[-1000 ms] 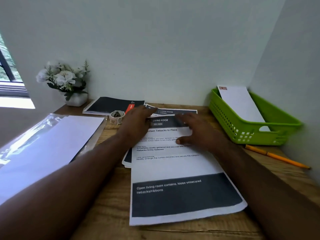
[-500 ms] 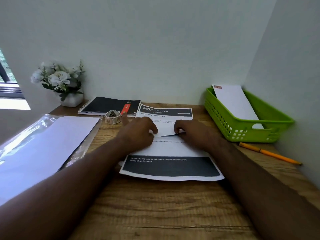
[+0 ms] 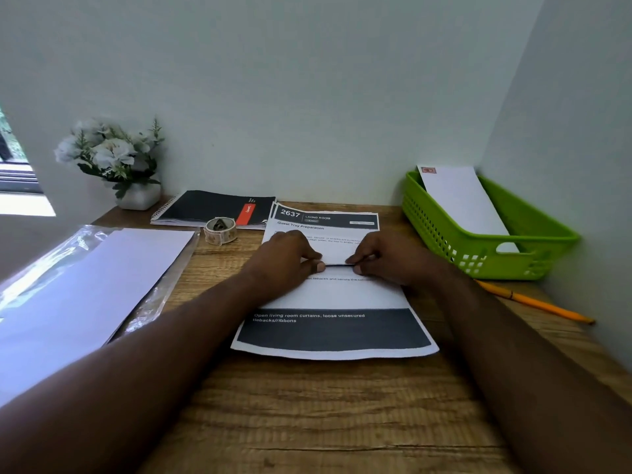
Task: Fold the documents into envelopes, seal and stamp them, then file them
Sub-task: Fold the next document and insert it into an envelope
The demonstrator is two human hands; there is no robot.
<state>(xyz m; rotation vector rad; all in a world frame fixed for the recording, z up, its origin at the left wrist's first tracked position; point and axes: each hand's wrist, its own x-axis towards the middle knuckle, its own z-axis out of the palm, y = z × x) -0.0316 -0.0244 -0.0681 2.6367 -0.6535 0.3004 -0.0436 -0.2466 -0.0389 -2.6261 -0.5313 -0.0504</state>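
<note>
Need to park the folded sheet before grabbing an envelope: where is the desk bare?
Bare wood lies along the near edge, in front of the document, between both forearms. A narrow strip runs between the envelope pack and the left hand. The back, by the notebook and stamp roll, is crowded.

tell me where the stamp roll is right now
In the head view the stamp roll sits on the desk left of the hands, just in front of the notebook.

Bare wooden desk point(image 3: 328, 422) in front — green basket point(image 3: 444, 230) right, envelope pack point(image 3: 85, 295) left, tape roll point(image 3: 220, 230) behind.
</note>
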